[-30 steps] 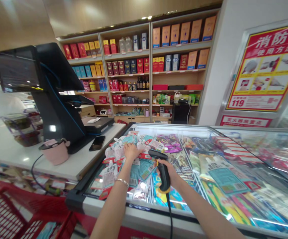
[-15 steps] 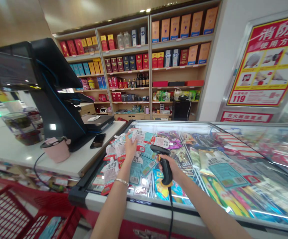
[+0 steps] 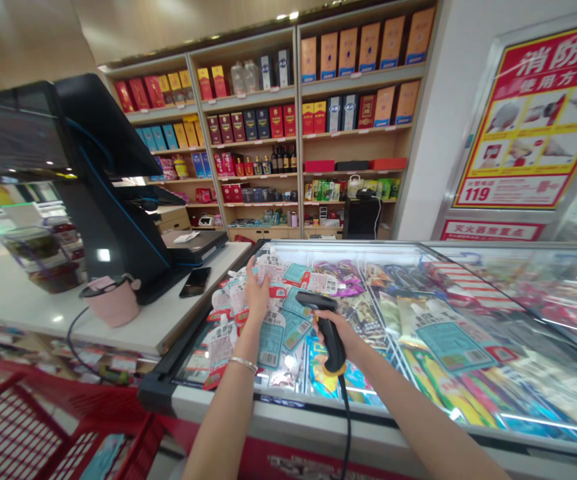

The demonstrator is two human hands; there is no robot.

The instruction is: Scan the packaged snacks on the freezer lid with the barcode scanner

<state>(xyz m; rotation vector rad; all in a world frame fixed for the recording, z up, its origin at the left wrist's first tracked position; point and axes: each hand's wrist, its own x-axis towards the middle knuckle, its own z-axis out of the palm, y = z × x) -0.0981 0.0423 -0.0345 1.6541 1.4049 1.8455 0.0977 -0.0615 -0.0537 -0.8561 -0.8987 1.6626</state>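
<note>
My right hand (image 3: 341, 333) is wrapped round the handle of a black and yellow barcode scanner (image 3: 332, 337). Its head points left, over the pile, and a black cable hangs from its base. My left hand (image 3: 257, 290), with a bracelet at the wrist, grips a white and red spouted drink pouch (image 3: 270, 265) at the far side of the pile; some fingers are hidden. Several similar pouches lie heaped on the freezer's glass top, among them a teal-backed pouch (image 3: 271, 340) showing a barcode. Another teal pouch (image 3: 453, 340) lies apart, to the right.
Under the glass of the chest freezer (image 3: 218, 403) are colourful packets. On the left counter (image 3: 168, 327) stand a checkout terminal (image 3: 113, 193), a pink container (image 3: 111, 303) and a phone (image 3: 195, 283). A red shopping cart (image 3: 18, 427) is at lower left. Stocked shelves (image 3: 248, 143) line the back.
My left hand has shifted slightly left and away from me with its pouch. The scanner's head has moved a little to the left. The view has also shifted slightly.
</note>
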